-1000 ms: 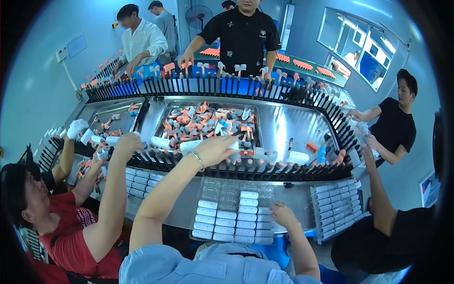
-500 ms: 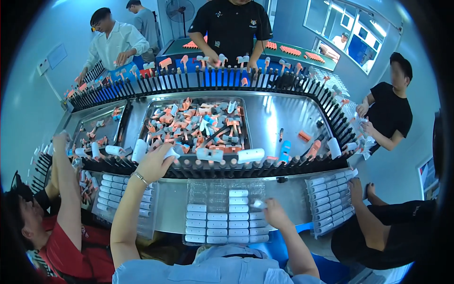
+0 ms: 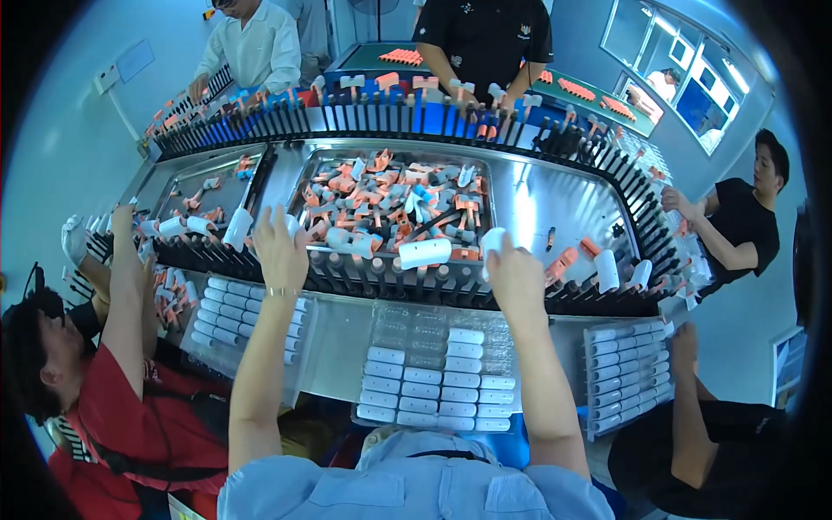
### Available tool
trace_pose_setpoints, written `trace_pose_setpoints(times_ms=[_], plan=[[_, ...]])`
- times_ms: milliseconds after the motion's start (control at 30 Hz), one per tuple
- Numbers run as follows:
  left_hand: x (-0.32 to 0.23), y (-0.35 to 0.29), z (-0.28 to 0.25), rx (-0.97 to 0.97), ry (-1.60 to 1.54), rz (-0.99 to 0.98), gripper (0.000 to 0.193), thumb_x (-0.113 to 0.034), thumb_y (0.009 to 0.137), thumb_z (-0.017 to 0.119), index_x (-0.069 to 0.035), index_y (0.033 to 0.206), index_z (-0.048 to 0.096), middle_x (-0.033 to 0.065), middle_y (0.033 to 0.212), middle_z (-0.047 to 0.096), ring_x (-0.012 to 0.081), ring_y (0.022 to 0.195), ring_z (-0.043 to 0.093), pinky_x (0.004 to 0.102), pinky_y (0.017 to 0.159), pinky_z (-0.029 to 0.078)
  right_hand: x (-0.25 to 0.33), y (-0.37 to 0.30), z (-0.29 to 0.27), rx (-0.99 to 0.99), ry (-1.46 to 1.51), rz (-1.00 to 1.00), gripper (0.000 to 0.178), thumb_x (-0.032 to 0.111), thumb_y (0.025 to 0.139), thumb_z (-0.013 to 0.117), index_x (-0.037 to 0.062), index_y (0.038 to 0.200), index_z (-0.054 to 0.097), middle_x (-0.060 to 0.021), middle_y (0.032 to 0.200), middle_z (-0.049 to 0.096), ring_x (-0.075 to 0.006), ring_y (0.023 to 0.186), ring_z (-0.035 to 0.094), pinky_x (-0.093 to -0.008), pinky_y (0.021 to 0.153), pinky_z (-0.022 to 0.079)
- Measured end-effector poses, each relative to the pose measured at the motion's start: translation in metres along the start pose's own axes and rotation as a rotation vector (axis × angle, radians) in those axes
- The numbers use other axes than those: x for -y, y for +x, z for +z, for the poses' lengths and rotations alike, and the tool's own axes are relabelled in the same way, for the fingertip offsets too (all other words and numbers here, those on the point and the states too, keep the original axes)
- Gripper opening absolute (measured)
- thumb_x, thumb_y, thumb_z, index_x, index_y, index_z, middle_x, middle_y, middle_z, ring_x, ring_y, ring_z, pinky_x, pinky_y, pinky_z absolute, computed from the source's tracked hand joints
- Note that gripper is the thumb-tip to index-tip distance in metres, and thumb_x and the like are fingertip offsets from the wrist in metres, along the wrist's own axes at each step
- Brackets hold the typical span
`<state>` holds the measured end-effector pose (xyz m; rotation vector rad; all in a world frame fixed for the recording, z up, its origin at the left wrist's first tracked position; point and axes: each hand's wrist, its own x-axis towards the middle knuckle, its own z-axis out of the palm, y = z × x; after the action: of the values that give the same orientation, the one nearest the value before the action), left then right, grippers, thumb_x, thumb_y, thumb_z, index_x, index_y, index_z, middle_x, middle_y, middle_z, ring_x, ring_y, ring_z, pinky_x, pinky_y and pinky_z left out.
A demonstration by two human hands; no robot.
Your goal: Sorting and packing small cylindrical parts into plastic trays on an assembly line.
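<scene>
My left hand [image 3: 282, 251] is raised over the near row of black pegs, its thumb side against a white rounded piece [image 3: 293, 224]. The fingers partly hide their grip on it. Further right, my right hand [image 3: 516, 276] closes its fingers on a white cylindrical cover [image 3: 494, 243] above the same peg row. Between the hands, another white cover [image 3: 425, 253] lies across the peg tops. Just in front of me, a clear plastic tray [image 3: 394, 322] holds several white covers [image 3: 462, 365] in columns.
Behind the pegs, a metal tray [image 3: 307, 165] is heaped with orange and grey parts. People work on both sides, including a red sleeve [image 3: 117, 373] at left and a black-shirted person [image 3: 737, 217] at right. A second cover tray [image 3: 626, 368] lies to the right.
My right hand has moved from above the clear tray up to a white cover at the pegs. My left hand has lifted, its fingers now pointing up. The view has shifted.
</scene>
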<state>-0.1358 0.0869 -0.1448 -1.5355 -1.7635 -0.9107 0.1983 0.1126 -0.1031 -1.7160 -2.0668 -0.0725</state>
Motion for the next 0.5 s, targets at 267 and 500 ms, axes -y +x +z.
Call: trace_pose_setpoints(times_ms=[267, 500], plan=[[-0.076, -0.147, -0.026, 0.606, -0.664, 0.220, 0.021, -0.009, 0.073, 0.060, -0.009, 0.093, 0.059, 0.0096, 0.093, 0.056, 0.0280, 0.091, 0.053, 0.0400, 0.079, 0.042, 0.041, -0.019, 0.025, -0.048, 0.043, -0.252, 0.052, 0.020, 0.080, 0.058, -0.0033, 0.123, 0.040, -0.0180, 0.080, 0.058, -0.0314, 0.063, 0.061, -0.0391, 0.053, 0.049], [-0.073, -0.177, -0.002, 1.048, -0.429, 0.384, 0.026, -0.018, 0.073, 0.061, -0.010, 0.097, 0.058, 0.0076, 0.099, 0.053, 0.0265, 0.098, 0.050, 0.0395, 0.082, 0.041, -0.013, -0.102, 0.098, 0.104, 0.404, -0.217, 0.021, 0.013, 0.075, 0.062, 0.0018, 0.093, 0.060, -0.0182, 0.094, 0.057, -0.0340, 0.081, 0.058, -0.0400, 0.072, 0.048]])
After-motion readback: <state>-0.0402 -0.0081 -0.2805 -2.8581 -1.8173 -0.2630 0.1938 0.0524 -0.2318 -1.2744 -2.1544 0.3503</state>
